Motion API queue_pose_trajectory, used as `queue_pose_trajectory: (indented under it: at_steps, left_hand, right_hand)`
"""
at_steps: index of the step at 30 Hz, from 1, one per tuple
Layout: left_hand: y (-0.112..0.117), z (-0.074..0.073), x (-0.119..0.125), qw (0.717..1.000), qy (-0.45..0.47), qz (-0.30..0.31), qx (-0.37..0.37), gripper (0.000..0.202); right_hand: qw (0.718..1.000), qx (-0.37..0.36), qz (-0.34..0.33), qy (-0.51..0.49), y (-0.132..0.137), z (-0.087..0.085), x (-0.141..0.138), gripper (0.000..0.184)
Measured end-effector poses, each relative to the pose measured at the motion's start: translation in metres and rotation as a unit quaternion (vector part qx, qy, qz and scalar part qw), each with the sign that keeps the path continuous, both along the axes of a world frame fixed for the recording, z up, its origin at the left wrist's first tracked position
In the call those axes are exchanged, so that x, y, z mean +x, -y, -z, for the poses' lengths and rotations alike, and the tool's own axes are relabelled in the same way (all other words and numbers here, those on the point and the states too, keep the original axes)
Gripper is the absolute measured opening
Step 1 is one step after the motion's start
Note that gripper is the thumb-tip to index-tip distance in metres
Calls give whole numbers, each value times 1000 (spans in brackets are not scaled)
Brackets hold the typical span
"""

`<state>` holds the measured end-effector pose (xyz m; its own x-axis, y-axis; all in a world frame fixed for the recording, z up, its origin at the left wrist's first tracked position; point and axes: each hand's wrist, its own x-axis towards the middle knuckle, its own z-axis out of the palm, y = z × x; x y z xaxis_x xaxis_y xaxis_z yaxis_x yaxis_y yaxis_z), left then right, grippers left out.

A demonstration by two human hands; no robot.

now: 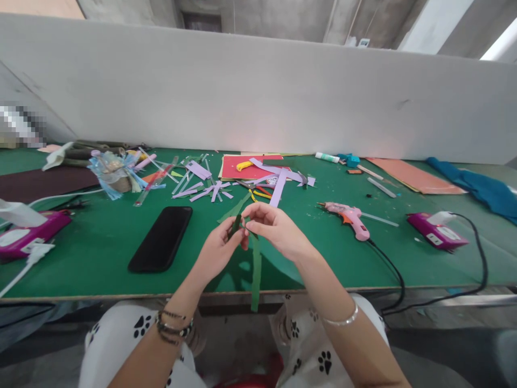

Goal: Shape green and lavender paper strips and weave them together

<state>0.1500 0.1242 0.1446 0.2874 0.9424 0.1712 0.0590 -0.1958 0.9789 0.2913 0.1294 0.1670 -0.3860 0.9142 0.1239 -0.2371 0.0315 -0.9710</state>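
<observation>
Both my hands meet above the near edge of the green table (323, 258). My left hand (218, 249) pinches the dark green rolled end of a green paper strip (256, 275). My right hand (274, 226) has its fingers closed on the same strip just beside it. The long loose end of the strip hangs down past the table edge. A black phone (161, 238) lies flat to the left of my hands. A pink glue gun (350, 218) lies to the right, its black cord running off the table.
Several lilac and green paper strips (210, 188) are scattered at mid table around a red sheet (242, 168). Purple boxes (436, 230) (24, 237) sit at both sides. A glue stick (327, 157), an orange sheet (416, 177) and blue cloth (476, 186) lie far right. A white wall backs the table.
</observation>
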Motion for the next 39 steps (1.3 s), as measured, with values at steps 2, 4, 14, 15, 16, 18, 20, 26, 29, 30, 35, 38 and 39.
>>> queue_pose_trajectory:
  at_steps: [2,4,14,15,16,18,20,26,29,30,35,38,39]
  left_hand:
    - [-2,-1,-4,1000,1,0,2,19]
    - [-2,0,-5,1000,23,7,-12,24]
    - [4,19,20,961,173,92,-195,37]
    - [5,20,22,956,188,94,-205,36]
    - [6,20,23,951,201,97,-216,36]
    - [9,19,24,941,214,106,-240,33]
    - [11,17,24,934,219,113,-258,30]
    - [12,13,25,926,256,109,-257,28]
    - [12,14,25,925,251,119,-259,31]
    - [12,15,25,928,242,120,-255,31]
    - [8,15,18,945,179,153,-228,31]
    - [4,12,8,947,122,197,-222,32]
    - [3,11,5,947,102,211,-219,33]
  right_hand:
    - [1000,-1,7,-9,-2,2,1,15]
    - [1000,0,16,-26,-3,2,3,19]
    - [983,-67,144,-93,-4,-2,0,14]
    - [979,-78,156,-101,-4,-1,-2,14]
    - [977,-89,165,-107,-4,-1,-2,14]
    - [974,-103,172,-107,-5,-1,-4,16]
    - [971,-104,183,-109,-5,-1,-5,18]
    - [967,-70,229,-86,-6,2,-9,14]
    - [974,-42,219,-48,-7,6,-8,14]
    - [976,-24,215,-32,-7,8,-7,15]
    - [977,39,184,99,-12,7,4,30]
    - [986,1,91,137,-13,1,14,25]
    - [988,-2,64,143,-13,-1,18,22]
